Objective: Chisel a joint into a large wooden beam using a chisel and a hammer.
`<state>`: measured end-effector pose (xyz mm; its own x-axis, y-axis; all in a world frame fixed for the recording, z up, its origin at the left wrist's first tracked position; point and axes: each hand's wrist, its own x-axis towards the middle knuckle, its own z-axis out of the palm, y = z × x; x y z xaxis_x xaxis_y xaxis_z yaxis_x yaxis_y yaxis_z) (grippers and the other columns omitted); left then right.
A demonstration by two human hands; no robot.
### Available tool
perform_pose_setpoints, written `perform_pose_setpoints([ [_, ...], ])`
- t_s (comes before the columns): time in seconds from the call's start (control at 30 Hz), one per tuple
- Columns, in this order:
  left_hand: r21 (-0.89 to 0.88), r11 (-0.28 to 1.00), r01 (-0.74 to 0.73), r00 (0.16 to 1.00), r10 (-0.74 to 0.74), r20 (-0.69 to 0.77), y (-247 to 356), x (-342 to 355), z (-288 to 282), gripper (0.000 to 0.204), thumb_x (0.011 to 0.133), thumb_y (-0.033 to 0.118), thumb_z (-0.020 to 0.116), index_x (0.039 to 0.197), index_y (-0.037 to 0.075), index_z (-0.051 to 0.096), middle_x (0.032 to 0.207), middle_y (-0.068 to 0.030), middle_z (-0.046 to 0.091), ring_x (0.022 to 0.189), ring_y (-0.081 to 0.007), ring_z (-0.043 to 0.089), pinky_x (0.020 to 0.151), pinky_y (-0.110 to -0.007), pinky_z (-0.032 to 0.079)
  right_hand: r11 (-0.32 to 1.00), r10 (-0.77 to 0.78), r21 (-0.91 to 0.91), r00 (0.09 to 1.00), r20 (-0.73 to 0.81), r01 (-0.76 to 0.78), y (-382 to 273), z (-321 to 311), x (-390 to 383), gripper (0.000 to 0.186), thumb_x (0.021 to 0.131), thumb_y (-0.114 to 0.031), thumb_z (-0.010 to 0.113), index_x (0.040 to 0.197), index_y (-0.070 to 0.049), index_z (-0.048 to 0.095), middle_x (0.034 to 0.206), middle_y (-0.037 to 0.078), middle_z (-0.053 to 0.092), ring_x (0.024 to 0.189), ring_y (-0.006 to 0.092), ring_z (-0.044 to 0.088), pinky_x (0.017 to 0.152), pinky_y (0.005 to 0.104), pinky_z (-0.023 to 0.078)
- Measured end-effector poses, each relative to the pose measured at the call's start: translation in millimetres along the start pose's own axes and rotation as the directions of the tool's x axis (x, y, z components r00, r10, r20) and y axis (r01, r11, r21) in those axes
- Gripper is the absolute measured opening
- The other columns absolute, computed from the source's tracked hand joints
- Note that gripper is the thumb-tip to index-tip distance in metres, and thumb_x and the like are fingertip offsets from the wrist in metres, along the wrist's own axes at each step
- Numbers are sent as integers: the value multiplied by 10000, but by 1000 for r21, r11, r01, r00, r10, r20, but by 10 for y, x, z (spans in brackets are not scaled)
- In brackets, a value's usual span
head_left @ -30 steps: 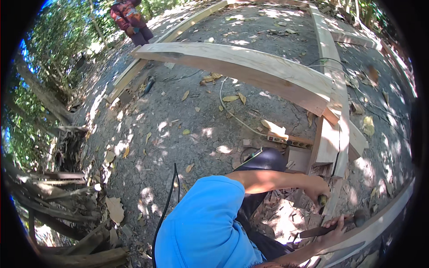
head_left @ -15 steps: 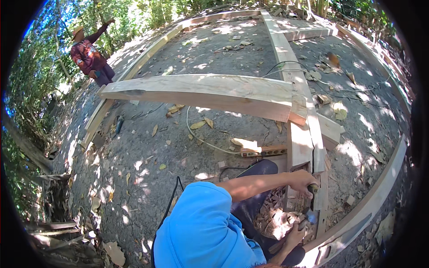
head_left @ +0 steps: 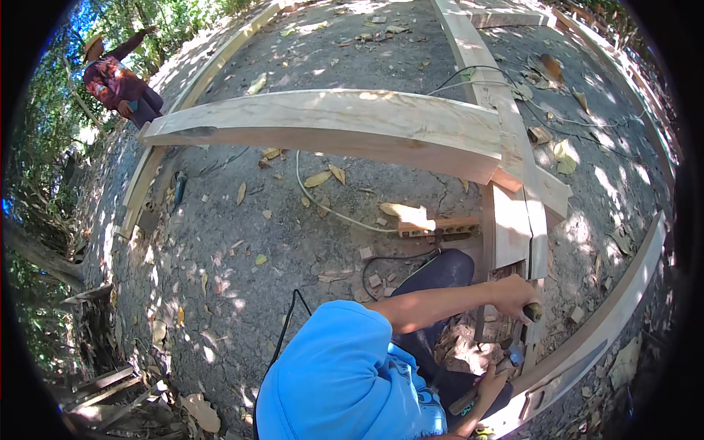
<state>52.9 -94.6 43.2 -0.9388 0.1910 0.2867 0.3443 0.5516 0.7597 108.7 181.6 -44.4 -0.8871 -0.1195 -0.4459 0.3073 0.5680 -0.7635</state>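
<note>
My left hand is closed around the dark and yellowish handle of a chisel. The chisel stands over the near end of a long timber beam, its tip hard to make out in shadow. Just nearer, my right hand grips what looks like a hammer, its shiny head close to the beam's side. Part of a wooden handle shows beside that hand. Wood chips lie heaped between my leg and the beam.
A thick crossbeam spans the timber frame ahead. A power strip with cables lies left of the worked beam. At right rests a long board with a handsaw on it. Far left stands a person, one arm raised.
The view has shifted, so the beams sit higher in the picture. My left hand still holds the chisel, now tilted differently, and my right hand keeps its grip on the hammer.
</note>
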Motion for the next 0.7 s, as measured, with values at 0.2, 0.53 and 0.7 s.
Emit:
perform_pose_setpoints([
  [0.2, 43, 991, -127, 988, 130, -78, -5, 40, 627, 329, 655, 288, 818, 850, 108, 623, 791, -107, 650, 792, -366, 652, 653, -487, 485, 998, 64, 5, 998, -15, -64, -21, -1, -16, 328, 931, -227, 588, 1103, 31, 483, 588, 77, 515, 407, 159, 511, 353, 312, 406],
  [0.53, -10, 972, -234, 964, 231, -135, -75, -19, 986, 356, 551, 168, 806, 825, 80, 596, 856, -97, 605, 891, -354, 581, 749, -441, 443, 936, 39, 346, 995, 90, -67, 34, 56, -31, 200, 940, -225, 607, 901, -36, 558, 616, 31, 529, 450, 132, 511, 391, 277, 412],
  [0.7, -19, 987, -159, 987, 159, -11, -83, -30, 999, 396, 566, 169, 788, 913, 94, 613, 886, -83, 602, 914, -331, 573, 788, -430, 433, 576, 127, 781, 970, 207, -242, 214, 65, -43, 150, 925, -199, 633, 946, -92, 530, 646, -5, 509, 480, 107, 513, 410, 254, 434],
])
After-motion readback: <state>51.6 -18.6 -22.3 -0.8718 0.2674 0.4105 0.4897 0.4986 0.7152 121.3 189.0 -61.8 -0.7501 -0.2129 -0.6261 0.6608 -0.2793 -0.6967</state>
